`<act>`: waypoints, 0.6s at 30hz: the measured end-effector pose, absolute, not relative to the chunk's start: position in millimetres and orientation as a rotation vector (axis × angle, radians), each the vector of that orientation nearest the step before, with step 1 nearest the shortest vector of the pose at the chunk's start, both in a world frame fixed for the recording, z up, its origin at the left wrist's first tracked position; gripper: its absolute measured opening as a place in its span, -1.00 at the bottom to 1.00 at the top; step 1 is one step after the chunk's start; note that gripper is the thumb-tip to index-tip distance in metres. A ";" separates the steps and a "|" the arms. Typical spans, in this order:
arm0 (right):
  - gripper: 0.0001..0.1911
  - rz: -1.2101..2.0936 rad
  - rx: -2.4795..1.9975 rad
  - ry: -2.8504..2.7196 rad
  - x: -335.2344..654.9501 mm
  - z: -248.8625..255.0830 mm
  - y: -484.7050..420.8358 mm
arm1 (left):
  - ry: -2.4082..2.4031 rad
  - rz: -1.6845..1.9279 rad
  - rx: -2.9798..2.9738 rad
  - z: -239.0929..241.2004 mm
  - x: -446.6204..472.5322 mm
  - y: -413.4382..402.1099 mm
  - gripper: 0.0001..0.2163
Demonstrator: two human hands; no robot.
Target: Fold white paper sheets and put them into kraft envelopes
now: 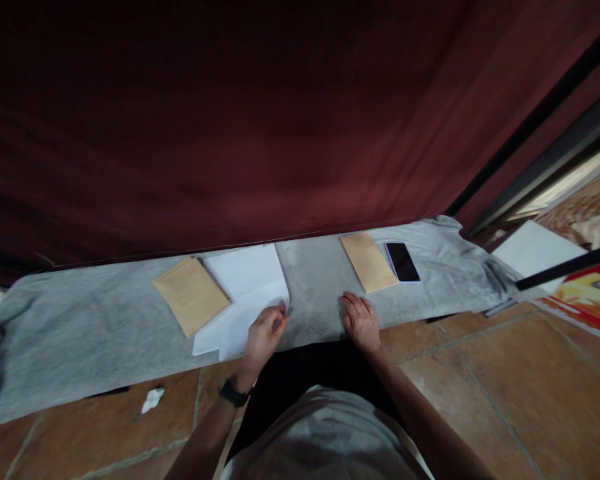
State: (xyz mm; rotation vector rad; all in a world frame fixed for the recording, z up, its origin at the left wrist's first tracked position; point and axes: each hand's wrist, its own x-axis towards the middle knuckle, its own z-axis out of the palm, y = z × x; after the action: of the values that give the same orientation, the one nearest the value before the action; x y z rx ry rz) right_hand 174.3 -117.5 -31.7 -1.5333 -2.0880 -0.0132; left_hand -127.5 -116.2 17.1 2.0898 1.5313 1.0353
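Observation:
White paper point(253, 277) with a crease across it lies on a grey cloth-covered bench point(313, 287). My left hand point(266, 337), a dark watch on its wrist, is closed at the paper's near right edge, fingers and thumb pinched together there. Over the paper's left part rests a brown envelope point(193, 297). My right hand point(361, 323) lies palm down on the cloth with its fingers stretched out, holding nothing. Just beyond those fingers is a second brown envelope point(369, 261), with a dark-screened phone point(403, 262) to its right.
A dark red panel point(280, 133) rises behind the bench. Black metal bars point(540, 123) slant across the right side, near a white board point(535, 250) and a red and yellow printed box point(593, 297). A crumpled white tissue point(153, 399) lies on the tiled floor point(485, 393).

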 end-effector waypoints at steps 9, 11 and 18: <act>-0.59 0.247 -1.524 -1.944 177.8 -22.7 -110.3 | 1.371 0.790 2.482 38.7 -49.1 -122.4 -0.94; -0.59 0.399 -1.538 -1.836 176.6 -18.8 -105.4 | 1.410 0.739 2.503 39.8 -33.2 -124.1 -0.96; -0.51 0.915 -1.580 -1.279 161.9 -11.3 -82.9 | 1.379 0.724 2.592 39.3 11.7 -135.0 -0.93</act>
State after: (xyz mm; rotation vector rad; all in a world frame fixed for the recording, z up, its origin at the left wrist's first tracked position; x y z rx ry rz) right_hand 161.9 -82.9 -11.3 -1.5796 -1.2788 0.9149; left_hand 11.7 -135.0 39.3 2.5922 1.3790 0.7241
